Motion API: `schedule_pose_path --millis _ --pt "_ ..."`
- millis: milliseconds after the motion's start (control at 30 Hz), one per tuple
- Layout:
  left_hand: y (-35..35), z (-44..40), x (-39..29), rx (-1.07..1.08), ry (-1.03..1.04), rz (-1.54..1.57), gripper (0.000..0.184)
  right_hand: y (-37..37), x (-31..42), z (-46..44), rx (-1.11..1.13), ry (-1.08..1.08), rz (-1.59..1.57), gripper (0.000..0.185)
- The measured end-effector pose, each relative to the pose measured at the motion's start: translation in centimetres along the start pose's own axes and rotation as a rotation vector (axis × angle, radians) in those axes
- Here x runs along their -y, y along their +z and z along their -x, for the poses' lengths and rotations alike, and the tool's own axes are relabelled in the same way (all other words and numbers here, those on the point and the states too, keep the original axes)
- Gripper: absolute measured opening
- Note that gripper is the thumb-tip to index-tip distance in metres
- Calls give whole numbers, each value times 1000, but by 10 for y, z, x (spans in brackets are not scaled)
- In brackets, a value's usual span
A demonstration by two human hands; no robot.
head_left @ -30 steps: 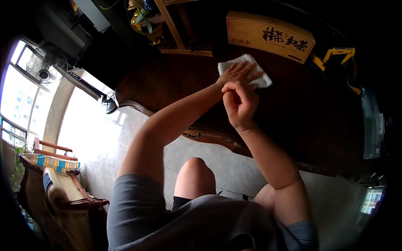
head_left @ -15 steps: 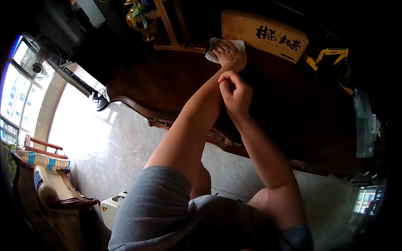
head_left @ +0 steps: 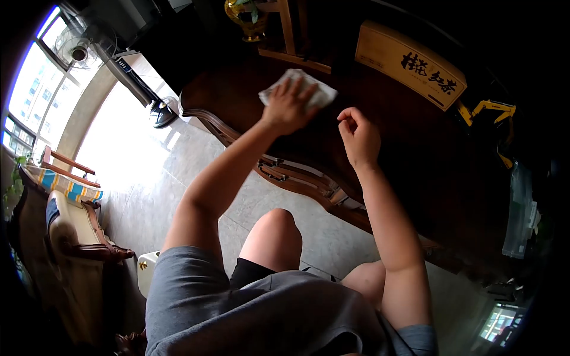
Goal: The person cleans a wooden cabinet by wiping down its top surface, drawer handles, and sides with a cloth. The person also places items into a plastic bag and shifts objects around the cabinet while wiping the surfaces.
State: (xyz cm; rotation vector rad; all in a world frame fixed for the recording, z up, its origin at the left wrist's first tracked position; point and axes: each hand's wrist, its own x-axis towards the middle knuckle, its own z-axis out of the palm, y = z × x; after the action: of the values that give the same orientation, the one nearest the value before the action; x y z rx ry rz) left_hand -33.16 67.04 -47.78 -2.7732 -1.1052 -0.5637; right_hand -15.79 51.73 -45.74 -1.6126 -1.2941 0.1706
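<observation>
My left hand (head_left: pixel 290 108) lies with its fingers spread over a white cloth (head_left: pixel 320 95), holding it against the dark wooden tabletop (head_left: pixel 231 89). The cloth's edges show around the fingers. To the right, my right hand (head_left: pixel 361 139) hovers over the table with its fingers curled inward and nothing visible in them. It is apart from the cloth and from my left hand.
A yellow box with dark lettering (head_left: pixel 409 65) stands at the back, beside a yellow toy excavator (head_left: pixel 490 110). A clear plastic bag (head_left: pixel 519 213) lies at the right. A wooden stand (head_left: pixel 291 56) and a gold vase (head_left: pixel 249 26) are at the back left. A fan (head_left: pixel 80 52) stands further left.
My left hand has drawn the cloth back from the box and to the left, toward me. The forearms no longer cross, and the right hand is now clear of the left arm. The view has shifted.
</observation>
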Motion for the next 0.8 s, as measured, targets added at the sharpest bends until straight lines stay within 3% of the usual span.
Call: schedule_pose_path --millis 100,233,300,400,533,667,800 --pt "-5 20 82 -44 -134 -131 65 5 4 4 123 -26 126 10" --pt "-27 37 180 46 -450 -232 67 4 1 3 137 -55 141 9" --pt "-28 55 228 52 -545 -261 69 4 -6 0 92 -173 176 14" --pt "-32 57 234 82 -592 -228 72 9 2 0 36 -319 225 23" --pt "-28 61 233 66 -578 -250 72 18 12 3 233 -417 327 41" --pt "-21 61 238 24 -542 -274 72 17 15 -2 303 -311 377 51" --pt "-34 60 223 20 -578 -192 72 18 33 -4 338 -364 491 60"
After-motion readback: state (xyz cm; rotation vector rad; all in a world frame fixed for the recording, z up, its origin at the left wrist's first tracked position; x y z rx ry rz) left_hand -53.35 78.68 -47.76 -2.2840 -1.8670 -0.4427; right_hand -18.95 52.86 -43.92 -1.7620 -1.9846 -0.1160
